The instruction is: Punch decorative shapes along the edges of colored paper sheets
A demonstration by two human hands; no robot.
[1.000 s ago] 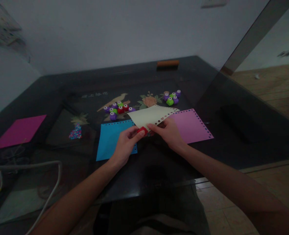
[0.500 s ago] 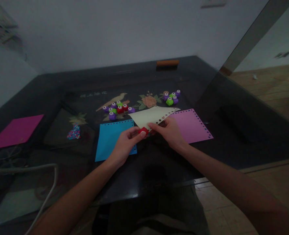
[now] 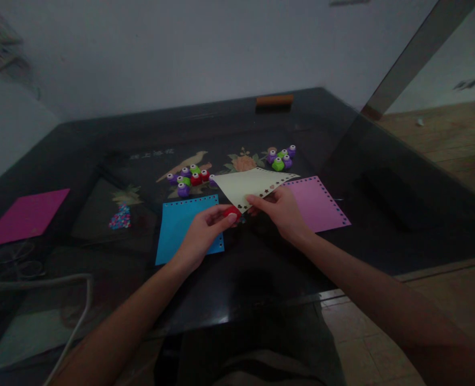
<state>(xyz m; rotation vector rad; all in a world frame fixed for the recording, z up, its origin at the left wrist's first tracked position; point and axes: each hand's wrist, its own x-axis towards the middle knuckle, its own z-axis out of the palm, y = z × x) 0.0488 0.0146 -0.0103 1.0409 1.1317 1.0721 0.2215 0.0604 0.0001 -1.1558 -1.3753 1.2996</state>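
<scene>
A red craft punch (image 3: 231,212) is gripped in my left hand (image 3: 205,229), thumb on top, at the near corner of a cream sheet of paper (image 3: 245,186). My right hand (image 3: 282,212) pinches that sheet by its right edge, where a row of small punched shapes runs. Below the left hand lies a blue sheet (image 3: 181,228) with holes along its edges. A pink sheet (image 3: 316,206), also punched along its borders, lies beside my right hand. Several purple, green and red punches (image 3: 184,188) stand behind the blue sheet.
More punches (image 3: 277,163) stand at the back right. A magenta sheet (image 3: 28,217), a pile of small coloured pieces (image 3: 120,217) and a pale cable (image 3: 40,281) are on the left. A brown roll (image 3: 274,100) lies at the dark table's far edge.
My left hand with the red punch has shifted slightly left, and more of the cream sheet's near corner shows, with punched shapes. My right hand still pinches the sheet.
</scene>
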